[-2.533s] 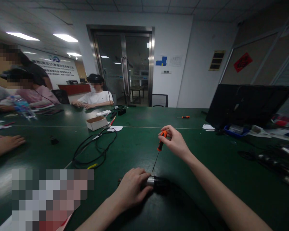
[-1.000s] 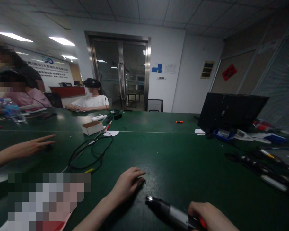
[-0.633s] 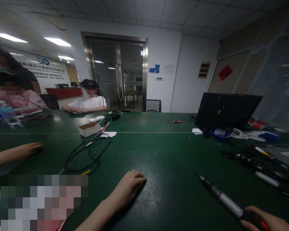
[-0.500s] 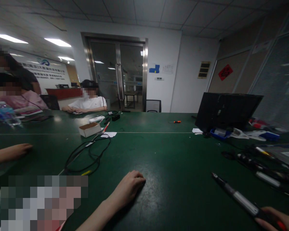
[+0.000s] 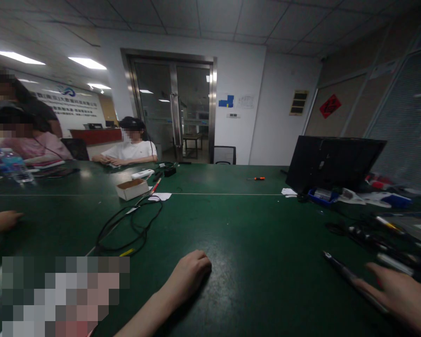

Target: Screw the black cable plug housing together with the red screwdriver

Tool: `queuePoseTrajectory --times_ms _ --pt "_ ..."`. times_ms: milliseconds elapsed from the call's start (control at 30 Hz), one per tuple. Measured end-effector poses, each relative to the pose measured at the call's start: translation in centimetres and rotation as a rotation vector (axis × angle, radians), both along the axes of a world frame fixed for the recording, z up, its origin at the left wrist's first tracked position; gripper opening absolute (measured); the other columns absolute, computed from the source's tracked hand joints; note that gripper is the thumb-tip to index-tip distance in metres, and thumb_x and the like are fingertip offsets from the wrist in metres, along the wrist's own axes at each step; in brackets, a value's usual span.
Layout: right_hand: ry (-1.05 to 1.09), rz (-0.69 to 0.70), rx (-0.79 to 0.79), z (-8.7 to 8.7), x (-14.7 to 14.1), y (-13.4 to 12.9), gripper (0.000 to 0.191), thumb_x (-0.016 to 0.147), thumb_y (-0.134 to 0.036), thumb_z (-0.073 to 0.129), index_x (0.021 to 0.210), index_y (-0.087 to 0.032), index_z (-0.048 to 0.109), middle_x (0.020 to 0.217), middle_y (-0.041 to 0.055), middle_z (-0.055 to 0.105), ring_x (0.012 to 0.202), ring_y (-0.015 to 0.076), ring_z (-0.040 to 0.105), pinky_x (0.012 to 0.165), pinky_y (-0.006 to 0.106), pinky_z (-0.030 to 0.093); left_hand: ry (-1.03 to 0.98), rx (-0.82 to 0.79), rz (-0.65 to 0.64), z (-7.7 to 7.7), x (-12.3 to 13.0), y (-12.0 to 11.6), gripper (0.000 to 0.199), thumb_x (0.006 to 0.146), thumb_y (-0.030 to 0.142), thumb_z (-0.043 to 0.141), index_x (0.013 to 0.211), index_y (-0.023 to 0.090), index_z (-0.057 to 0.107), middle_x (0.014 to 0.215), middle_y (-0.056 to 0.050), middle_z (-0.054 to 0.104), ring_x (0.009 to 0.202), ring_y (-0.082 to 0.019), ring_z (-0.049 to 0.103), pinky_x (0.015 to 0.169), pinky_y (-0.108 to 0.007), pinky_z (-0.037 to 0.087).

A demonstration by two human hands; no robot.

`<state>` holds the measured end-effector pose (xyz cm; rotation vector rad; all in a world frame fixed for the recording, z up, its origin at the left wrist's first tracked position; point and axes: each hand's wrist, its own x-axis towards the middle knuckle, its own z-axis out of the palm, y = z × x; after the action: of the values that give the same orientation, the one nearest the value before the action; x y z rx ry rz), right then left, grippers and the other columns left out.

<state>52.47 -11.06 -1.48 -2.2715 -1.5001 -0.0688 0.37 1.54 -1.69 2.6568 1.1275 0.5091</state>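
Note:
My left hand (image 5: 192,270) rests palm down on the green table (image 5: 252,234), its fingers curled under in a loose fist. No object shows in it, though the fingertips are turned away from view. At the lower right, my right hand (image 5: 395,290) is spread, blurred by motion, with thumb and fingers apart. Beneath it lies a slim electric screwdriver (image 5: 338,265), dark-tipped, pointing up and to the left. The thumb lies along its body; the rear part is hidden by the hand.
Beyond my left hand are a looped black cable (image 5: 145,234) and a small open cardboard box (image 5: 132,188). An orange-handled screwdriver (image 5: 258,178) lies further back. A monitor (image 5: 337,164) and a blue tray (image 5: 323,195) stand right. Another person's hand (image 5: 7,222) is at left.
My right hand has moved forward and left over the electric screwdriver, its fingers spreading from the rear end. The tool has shifted slightly right. My left hand has stayed put.

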Motion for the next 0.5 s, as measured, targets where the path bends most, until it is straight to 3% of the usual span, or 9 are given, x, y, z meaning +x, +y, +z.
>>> queuePoseTrajectory --times_ms 67,133,267,367,500 --pt "-0.046 0.089 -0.095 2.3 -4.4 1.7 0.060 0.079 -0.065 0.053 0.107 -0.015 0.072 0.102 0.0285 0.069 0.081 0.0339 0.070 0.071 0.048 0.049 0.048 0.003 0.021 0.1 0.2 -0.1 0.023 0.093 0.005 0.049 0.082 0.016 0.066 0.087 -0.005 0.064 0.077 -0.018 0.059 0.071 -0.026 0.045" --pt "-0.094 0.196 -0.090 4.5 -10.0 3.3 0.054 0.084 -0.057 0.051 0.118 -0.018 0.067 0.114 0.0221 0.068 0.094 0.0350 0.069 0.076 0.048 0.052 0.094 0.006 0.036 0.2 0.4 -0.1 0.020 0.093 0.005 0.050 0.083 0.016 0.065 0.089 -0.006 0.063 0.079 -0.018 0.058 0.073 -0.027 0.045" --pt "-0.189 0.531 -0.155 7.1 -21.5 5.8 0.031 0.095 -0.033 0.046 0.118 -0.020 0.063 0.115 0.0136 0.067 0.089 0.0277 0.069 0.074 0.041 0.053 0.175 0.008 0.047 0.3 0.8 0.0 0.018 0.093 0.005 0.048 0.089 0.015 0.062 0.095 -0.007 0.062 0.084 -0.020 0.056 0.078 -0.031 0.045" --pt "-0.288 0.748 -0.202 6.7 -27.9 6.9 0.020 0.091 -0.019 0.053 0.107 -0.020 0.065 0.104 0.0088 0.069 0.084 0.0253 0.070 0.069 0.034 0.050 0.199 0.006 0.040 0.3 1.1 0.0 0.018 0.094 0.007 0.045 0.090 0.016 0.060 0.095 -0.007 0.061 0.084 -0.020 0.055 0.079 -0.032 0.045" --pt "-0.385 0.934 -0.177 4.6 -32.0 7.6 0.021 0.087 -0.007 0.053 0.102 -0.017 0.064 0.097 0.0081 0.069 0.075 0.0209 0.069 0.062 0.028 0.046 0.198 0.000 0.012 0.0 1.0 -0.1 0.019 0.093 0.006 0.042 0.093 0.016 0.057 0.098 -0.008 0.061 0.086 -0.022 0.054 0.082 -0.035 0.045"
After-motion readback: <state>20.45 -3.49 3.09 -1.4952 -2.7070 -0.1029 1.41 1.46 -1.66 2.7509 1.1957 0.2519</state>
